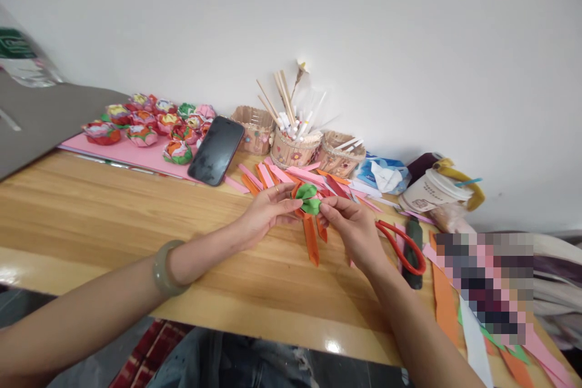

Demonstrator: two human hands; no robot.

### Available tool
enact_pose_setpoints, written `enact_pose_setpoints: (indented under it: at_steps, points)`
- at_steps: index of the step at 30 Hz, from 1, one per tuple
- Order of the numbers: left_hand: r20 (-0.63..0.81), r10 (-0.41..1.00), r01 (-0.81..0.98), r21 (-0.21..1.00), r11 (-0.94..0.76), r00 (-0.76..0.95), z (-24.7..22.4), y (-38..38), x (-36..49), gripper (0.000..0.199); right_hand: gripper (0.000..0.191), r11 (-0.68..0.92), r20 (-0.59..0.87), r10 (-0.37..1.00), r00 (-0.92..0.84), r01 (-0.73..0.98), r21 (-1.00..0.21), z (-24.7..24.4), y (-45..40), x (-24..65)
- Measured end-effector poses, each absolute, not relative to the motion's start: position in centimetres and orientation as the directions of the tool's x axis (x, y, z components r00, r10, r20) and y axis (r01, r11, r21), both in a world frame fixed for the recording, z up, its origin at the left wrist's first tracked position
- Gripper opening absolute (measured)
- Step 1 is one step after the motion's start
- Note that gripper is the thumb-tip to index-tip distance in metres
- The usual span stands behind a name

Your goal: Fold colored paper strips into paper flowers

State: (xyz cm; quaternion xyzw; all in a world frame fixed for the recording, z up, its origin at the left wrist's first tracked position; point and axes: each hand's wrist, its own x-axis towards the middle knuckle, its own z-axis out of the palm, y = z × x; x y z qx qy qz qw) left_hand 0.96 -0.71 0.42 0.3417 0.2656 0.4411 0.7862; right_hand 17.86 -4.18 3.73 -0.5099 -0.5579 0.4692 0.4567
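A folded paper flower [311,201] with green petals and a bit of pink is held up between my hands above the table. My left hand [268,212] grips its left side, thumb pressed on the green paper. From the right, my right hand [348,224] pinches the edge of a green petal between thumb and fingers. Orange folded paper strips [310,239] stick out below the flower; whether they are joined to it I cannot tell. Behind it lies a loose pile of pink, orange and red folded strips [268,174].
Several finished paper flowers [142,135] sit on pink sheets [91,151] at the left. A phone [216,150] leans beside decorated baskets [295,150] with sticks. Red-handled scissors [402,248], a dark green bottle [413,254], a paper cup [434,190] and paper strips [444,303] lie rightward.
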Motion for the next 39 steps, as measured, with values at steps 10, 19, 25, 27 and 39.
enact_pose_setpoints:
  at_steps: [10, 19, 25, 27, 39]
  points:
    - [-0.143, 0.887, -0.510, 0.774, 0.377, 0.438, 0.5, -0.7, 1.0, 0.031, 0.028, 0.066, 0.054, 0.997, -0.061, 0.207, -0.976, 3.9, -4.3, 17.9]
    - [-0.151, 0.898, -0.471, 0.808, 0.353, 0.414, 0.4, -0.6, 1.0, 0.035, 0.019, -0.020, -0.020, 0.999, -0.047, 0.013, -1.000, 3.2, -3.7, 18.2]
    - [-0.149, 0.905, -0.468, 0.816, 0.340, 0.398, 0.4, -0.7, 1.0, 0.035, 0.017, -0.064, -0.065, 0.994, -0.085, 0.015, -0.998, 3.2, -3.8, 18.4]
    - [-0.160, 0.909, -0.464, 0.818, 0.340, 0.385, 0.5, -0.8, 1.0, 0.036, 0.016, -0.040, -0.046, 0.993, -0.108, 0.055, -0.998, 3.3, -3.9, 18.6]
    - [-0.175, 0.906, -0.414, 0.844, 0.340, 0.387, 0.9, -0.9, 1.1, 0.037, 0.018, -0.023, -0.042, 0.989, -0.139, 0.142, -0.990, 4.1, -3.6, 18.6]
